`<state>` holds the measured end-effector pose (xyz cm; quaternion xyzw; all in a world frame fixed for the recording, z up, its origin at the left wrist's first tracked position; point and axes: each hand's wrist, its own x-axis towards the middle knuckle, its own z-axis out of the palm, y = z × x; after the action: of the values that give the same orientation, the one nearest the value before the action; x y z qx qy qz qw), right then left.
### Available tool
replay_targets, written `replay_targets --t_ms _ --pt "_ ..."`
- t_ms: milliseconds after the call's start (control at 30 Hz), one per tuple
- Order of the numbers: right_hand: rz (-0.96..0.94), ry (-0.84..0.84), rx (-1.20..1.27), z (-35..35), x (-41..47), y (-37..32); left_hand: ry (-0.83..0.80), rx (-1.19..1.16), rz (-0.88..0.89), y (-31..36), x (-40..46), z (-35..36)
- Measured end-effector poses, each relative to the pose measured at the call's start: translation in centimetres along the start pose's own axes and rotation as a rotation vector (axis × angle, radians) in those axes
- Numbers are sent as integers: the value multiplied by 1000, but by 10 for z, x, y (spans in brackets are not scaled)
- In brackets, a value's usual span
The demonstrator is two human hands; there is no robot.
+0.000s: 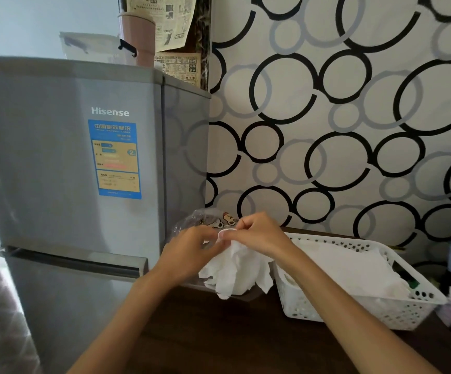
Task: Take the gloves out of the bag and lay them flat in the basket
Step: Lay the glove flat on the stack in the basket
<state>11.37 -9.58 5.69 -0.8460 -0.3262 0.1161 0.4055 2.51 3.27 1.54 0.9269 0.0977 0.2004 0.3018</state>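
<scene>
glove (235, 268): thin white, crumpled, hanging limp between the two hands, just above the front edge of the dark table (219, 333). its rolled cuff sits at the top, right between the fingertips. fingers of the glove dangle down, creased, not flat.

left hand (189, 252): fingers curled, pinching the cuff/upper edge of glove from the left side. right hand (259, 233): thumb + forefinger pinching the cuff rim from the right. both hands meet over the glove, touching or nearly so. looks like cuff is being spread or straightened, judging by grip, can't confirm.

bag (205, 222): clear plastic w/ cartoon print, just behind the hands, against the fridge side. can't tell how many gloves are left inside; hands block most of it.

basket (413, 306): white perforated plastic, on table to the right of the glove, near but apart. already holds white flat-ish layers inside, prob. gloves laid earlier in the task, though can't tell count or whether some is liner.

progress est.: mid-task. this glove is out of bag, not yet in basket. left: flatten it, carry right, lay on the stack; then check bag for more.

surroundings: grey fridge (70, 157) at left, circle-pattern wall (340, 117) behind.
</scene>
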Motion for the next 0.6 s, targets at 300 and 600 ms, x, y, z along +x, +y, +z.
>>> replay_targets --t_ms 300,600 --pt "-143 -94 -127 -8 -13 28 -1 -287 -110 -14 -6 4" --pt "-262 100 -291 14 -2 45 66 -766 -324 -14 -6 8"
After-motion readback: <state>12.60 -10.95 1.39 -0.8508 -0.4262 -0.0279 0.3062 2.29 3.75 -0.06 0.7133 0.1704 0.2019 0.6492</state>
